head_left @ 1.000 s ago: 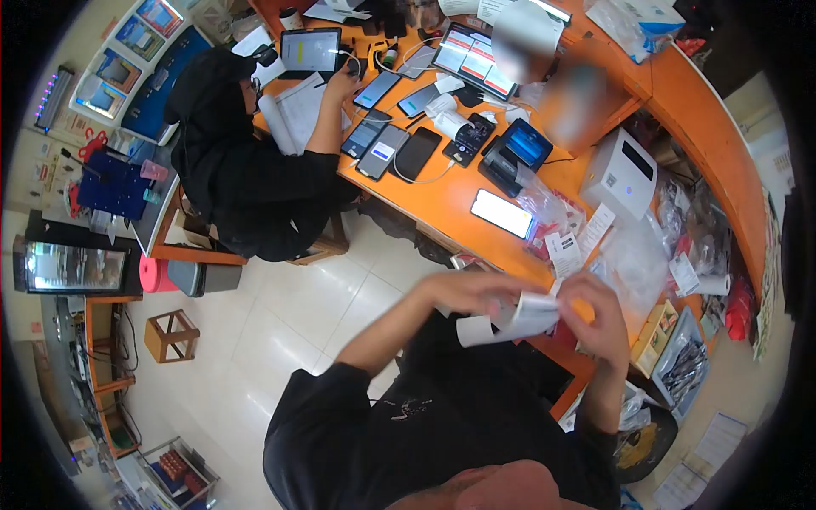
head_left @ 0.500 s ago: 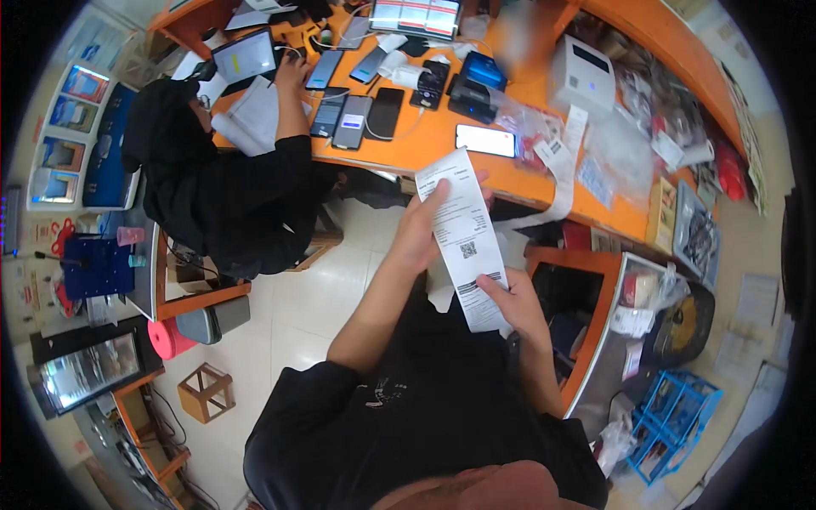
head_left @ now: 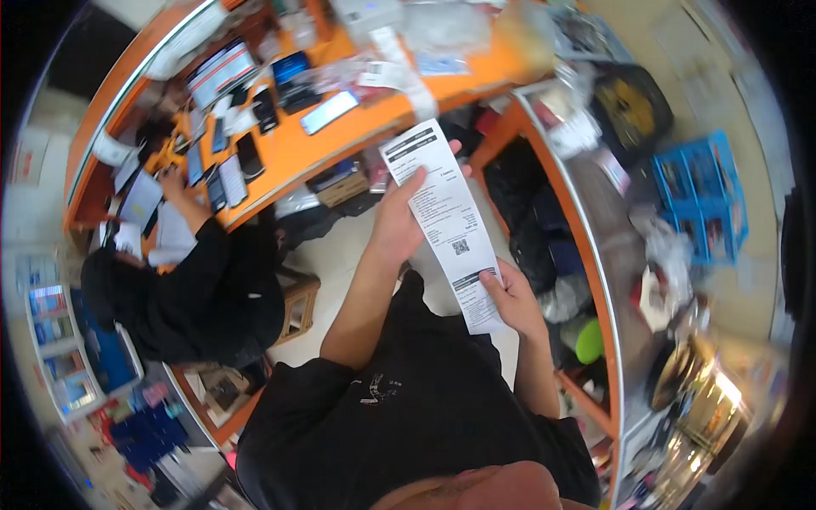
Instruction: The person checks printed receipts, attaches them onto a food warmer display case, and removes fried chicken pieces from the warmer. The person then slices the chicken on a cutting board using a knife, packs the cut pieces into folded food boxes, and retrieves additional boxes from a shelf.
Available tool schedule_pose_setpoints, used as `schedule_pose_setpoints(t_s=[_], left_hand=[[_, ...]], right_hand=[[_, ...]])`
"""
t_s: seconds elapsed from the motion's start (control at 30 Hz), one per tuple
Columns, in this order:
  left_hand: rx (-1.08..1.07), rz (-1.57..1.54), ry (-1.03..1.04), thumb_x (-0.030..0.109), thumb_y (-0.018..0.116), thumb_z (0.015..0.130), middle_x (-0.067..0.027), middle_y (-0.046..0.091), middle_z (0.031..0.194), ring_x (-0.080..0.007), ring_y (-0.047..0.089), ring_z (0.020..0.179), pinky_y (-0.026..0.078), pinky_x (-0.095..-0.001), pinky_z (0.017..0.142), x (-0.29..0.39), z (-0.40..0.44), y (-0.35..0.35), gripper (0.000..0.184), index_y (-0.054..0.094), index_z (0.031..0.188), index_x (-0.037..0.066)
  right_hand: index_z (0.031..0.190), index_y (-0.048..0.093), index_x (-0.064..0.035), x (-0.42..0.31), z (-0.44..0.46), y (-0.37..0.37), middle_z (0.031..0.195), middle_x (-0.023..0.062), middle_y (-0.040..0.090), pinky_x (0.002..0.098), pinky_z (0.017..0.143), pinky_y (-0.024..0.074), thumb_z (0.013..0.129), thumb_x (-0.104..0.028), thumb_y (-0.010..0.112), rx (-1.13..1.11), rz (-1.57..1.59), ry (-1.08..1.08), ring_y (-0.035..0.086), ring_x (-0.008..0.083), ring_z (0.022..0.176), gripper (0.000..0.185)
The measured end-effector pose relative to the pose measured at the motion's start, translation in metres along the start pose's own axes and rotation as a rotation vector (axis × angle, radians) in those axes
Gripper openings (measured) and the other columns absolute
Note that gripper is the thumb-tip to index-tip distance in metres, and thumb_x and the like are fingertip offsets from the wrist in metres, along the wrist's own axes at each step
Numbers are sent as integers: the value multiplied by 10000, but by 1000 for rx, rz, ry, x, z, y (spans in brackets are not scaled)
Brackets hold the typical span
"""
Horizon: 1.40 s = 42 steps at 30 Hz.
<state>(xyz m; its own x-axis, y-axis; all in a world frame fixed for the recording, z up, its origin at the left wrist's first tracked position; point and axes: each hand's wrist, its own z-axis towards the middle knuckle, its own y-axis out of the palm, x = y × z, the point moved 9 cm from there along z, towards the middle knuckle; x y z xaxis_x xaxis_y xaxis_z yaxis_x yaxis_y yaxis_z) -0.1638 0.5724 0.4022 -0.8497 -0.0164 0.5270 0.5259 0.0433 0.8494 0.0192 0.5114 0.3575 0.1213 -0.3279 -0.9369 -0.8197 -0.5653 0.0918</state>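
A long printed receipt (head_left: pixel 450 228) with a QR code is held out in front of my black shirt. My left hand (head_left: pixel 401 217) grips its upper left edge, thumb on the printed side. Near the lower right end, my right hand (head_left: pixel 515 297) pinches it, thumb on top. Beyond its top end, a white paper strip (head_left: pixel 418 95) hangs over the edge of the orange desk (head_left: pixel 293 161). A phone with a lit screen (head_left: pixel 330 112) lies on the desk, left of that strip.
Several more phones, a tablet (head_left: pixel 223 75) and a card-sized dark device (head_left: pixel 293 78) are on the desk. A person in black (head_left: pixel 204 297) sits at the left. A metal-edged counter (head_left: pixel 595 204) runs along the right, with a blue rack (head_left: pixel 701 200) beyond.
The view has turned, so the desk now lies further up and left. One second ago the paper was bunched between my hands; since half a second ago it is stretched out flat.
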Motion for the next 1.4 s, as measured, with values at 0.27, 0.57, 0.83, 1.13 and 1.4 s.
schedule_pose_setpoints(t_s=[0.27,0.57,0.83,1.13,1.4], left_hand=[[-101,377,160,89,521,953,-191,425,1450,-312,464,1307,376,-461,1104,-172,-55,127,572,298,1477,33],[-1672,1288,-28,242,604,917,-117,655,982,-304,609,1012,338,-502,1073,-475,-305,321,215,640,1068,94],[-1895,821,-334,204,550,955,-133,606,751,-308,596,714,455,-382,657,-632,-430,394,192,613,899,32],[-1758,800,-620,175,534,965,-179,616,750,-329,603,660,456,-370,621,-778,-473,437,178,608,937,16],[-1315,1054,-503,200,490,1008,-75,568,743,-135,524,685,432,-297,657,-911,-353,466,235,587,919,5]], right_hand=[[980,650,11,59,-225,-139,738,60,665,276,636,482,1008,-226,538,483,-165,-20,593,91,678,264],[861,650,-66,95,-527,-208,674,177,611,419,599,466,942,-253,589,860,-514,72,603,377,645,213],[848,642,-24,148,-708,-243,733,161,605,402,600,446,925,-161,579,1291,-436,71,573,349,668,169],[896,654,-15,210,-821,-315,665,155,595,334,554,443,917,-135,620,1593,-163,133,556,245,558,126],[1019,646,7,231,-929,-427,805,-9,626,233,617,449,960,-121,582,1794,203,-23,557,63,694,155]])
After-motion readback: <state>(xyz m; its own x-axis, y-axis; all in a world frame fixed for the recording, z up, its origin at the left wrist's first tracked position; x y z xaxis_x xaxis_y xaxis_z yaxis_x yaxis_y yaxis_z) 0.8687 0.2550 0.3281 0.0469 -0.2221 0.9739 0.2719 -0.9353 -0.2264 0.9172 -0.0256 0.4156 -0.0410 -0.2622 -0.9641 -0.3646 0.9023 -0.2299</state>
